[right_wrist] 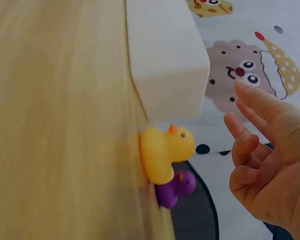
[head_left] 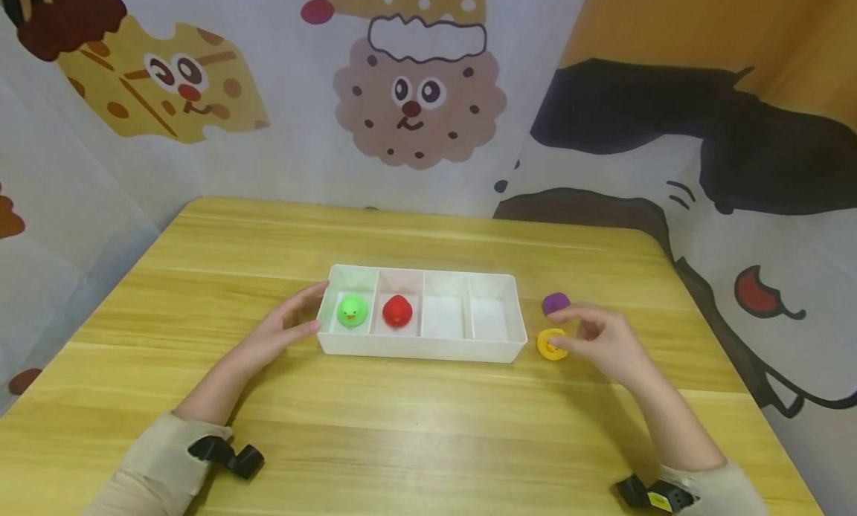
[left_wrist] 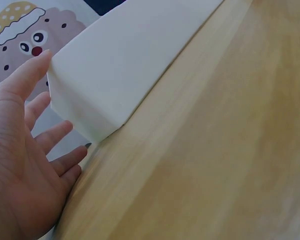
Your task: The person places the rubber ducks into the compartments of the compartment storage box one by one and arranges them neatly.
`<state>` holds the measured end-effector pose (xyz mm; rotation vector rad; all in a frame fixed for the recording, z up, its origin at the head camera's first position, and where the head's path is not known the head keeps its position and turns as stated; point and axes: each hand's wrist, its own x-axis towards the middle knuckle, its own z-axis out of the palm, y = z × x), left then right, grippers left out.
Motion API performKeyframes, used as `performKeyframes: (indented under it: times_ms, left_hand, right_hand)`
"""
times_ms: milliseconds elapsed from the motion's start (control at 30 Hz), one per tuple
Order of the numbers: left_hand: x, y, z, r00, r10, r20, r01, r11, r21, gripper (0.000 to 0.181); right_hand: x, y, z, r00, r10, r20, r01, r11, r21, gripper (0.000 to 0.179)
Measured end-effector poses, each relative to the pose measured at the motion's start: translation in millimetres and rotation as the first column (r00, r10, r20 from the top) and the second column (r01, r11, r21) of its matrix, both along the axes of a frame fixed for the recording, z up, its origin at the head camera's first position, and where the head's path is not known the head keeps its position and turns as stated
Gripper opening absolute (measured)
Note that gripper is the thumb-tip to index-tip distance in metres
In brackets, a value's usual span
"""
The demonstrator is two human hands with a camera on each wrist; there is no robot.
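Observation:
A white box with several compartments stands on the table. In its leftmost compartment sits a green rubber duck, and a red rubber duck sits in the one beside it. My left hand touches the box's left end with thumb and fingertips, its fingers spread and relaxed. To the right of the box stand a yellow rubber duck and, behind it, a purple rubber duck. Above the yellow duck hovers my right hand, thumb and fingers apart, with nothing between them in the right wrist view.
The wooden table carries the box and the loose ducks. A white curtain printed with cartoon figures hangs behind its far edge. Black wrist cameras sit on both sleeves.

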<state>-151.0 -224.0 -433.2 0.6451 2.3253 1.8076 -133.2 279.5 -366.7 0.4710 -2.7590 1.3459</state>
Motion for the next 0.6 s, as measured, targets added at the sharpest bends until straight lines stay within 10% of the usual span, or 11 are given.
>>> performKeyframes:
  times_ms: [600]
  left_hand:
    - [-1.1,0.0,-0.3,1.000,-0.006,-0.003,0.006,1.000,0.012,0.061]
  right_hand:
    - [-6.6,15,-18.4,0.994,-0.034,0.104,0.026,0.997,0.070,0.037]
